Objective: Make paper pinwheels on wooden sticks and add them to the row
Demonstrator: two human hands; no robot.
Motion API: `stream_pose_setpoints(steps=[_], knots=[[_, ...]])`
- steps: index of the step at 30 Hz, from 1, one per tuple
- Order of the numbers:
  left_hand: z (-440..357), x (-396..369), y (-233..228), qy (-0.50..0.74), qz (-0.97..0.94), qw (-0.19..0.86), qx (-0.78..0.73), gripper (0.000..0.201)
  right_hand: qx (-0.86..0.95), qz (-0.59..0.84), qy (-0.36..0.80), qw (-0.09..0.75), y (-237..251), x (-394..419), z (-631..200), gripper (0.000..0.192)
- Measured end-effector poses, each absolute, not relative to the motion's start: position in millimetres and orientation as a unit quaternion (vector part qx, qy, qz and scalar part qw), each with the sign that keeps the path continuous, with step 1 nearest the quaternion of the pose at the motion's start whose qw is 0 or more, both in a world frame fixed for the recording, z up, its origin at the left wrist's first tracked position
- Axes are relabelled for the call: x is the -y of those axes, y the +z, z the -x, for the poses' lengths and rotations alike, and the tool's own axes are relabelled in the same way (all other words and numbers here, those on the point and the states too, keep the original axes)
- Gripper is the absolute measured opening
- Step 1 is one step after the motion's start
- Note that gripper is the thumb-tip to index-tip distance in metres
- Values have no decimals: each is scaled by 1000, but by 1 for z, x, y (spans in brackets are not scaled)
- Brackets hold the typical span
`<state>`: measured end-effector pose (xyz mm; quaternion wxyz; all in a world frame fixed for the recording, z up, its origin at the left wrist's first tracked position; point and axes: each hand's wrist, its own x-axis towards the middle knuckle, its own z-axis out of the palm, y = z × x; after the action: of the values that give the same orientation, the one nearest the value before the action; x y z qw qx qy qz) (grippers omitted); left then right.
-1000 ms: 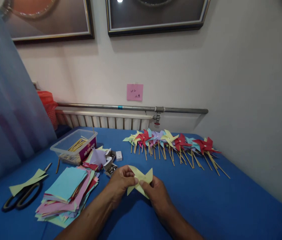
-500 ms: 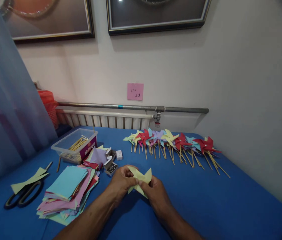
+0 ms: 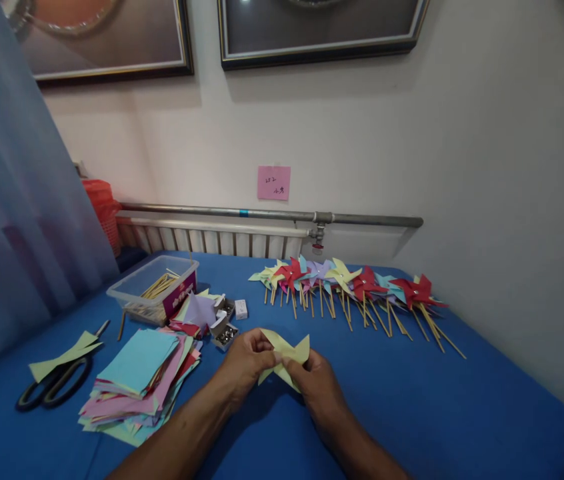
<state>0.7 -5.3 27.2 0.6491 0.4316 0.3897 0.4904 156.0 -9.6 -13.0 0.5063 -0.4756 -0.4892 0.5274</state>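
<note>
Between my two hands is a yellow paper pinwheel (image 3: 286, 348) without a stick, its points folded in toward the centre. My left hand (image 3: 248, 363) pinches it from the left, thumb at the middle. From the right, my right hand (image 3: 315, 383) pinches it with the thumb also near the centre. The fingers behind the paper are partly hidden. Just beyond my left hand sit small open boxes of metal pins (image 3: 225, 335). A stack of coloured paper (image 3: 137, 363) lies to the left, with a folded lilac paper piece (image 3: 199, 311) behind it.
Finished pinwheels on sticks (image 3: 365, 283) lie in a row at the back right. At left are black-handled scissors (image 3: 67, 383) under yellow paper scraps (image 3: 65, 357), and a clear plastic box (image 3: 149, 287) of wooden sticks. A pipe (image 3: 272, 215) runs along the wall behind the blue table (image 3: 412, 413).
The whole view has shifted slightly, so things appear a little further right. Both hands keep their pinch on the yellow pinwheel, with barely any finger movement.
</note>
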Motion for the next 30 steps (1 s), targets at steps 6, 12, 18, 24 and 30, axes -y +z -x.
stream_pose_setpoints(steps=[6,12,18,24,30], knots=[[7,6,35,476,-458,629,-410,29,481,481,529,507,-22,6,-158,47],[9,6,36,474,-467,631,-399,33,485,472,532,510,-27,4,-157,46],[15,-2,35,456,-476,596,-459,29,485,499,514,501,-27,4,-158,43],[56,-14,46,351,-669,215,-618,14,480,484,535,500,-28,3,-159,52],[70,-18,51,113,-699,52,-704,29,483,504,520,492,-34,0,-162,60]])
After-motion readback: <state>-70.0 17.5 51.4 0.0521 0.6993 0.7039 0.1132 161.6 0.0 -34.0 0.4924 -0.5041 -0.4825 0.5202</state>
